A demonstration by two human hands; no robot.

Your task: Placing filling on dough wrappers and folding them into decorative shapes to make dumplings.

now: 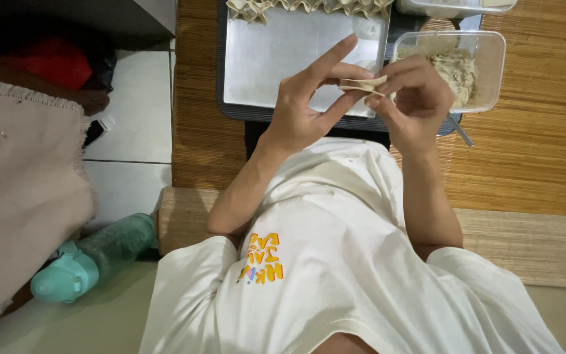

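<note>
A small folded dumpling wrapper (361, 84) is pinched between both my hands above a metal tray (283, 59). My left hand (309, 98) grips its left end with thumb and middle finger, the index finger stretched out. My right hand (414, 98) holds its right end with curled fingers. Several folded dumplings (302, 6) lie in a row along the tray's far edge. A clear plastic tub of pale minced filling (463, 65) stands just right of my right hand, with a metal utensil handle (460, 130) sticking out below it.
The tray sits on a dark board on a woven straw mat (532, 144). A teal water bottle (93, 257) lies on the tiled floor at left, beside a beige cloth (21, 190). Another clear container (453, 6) is at the top right.
</note>
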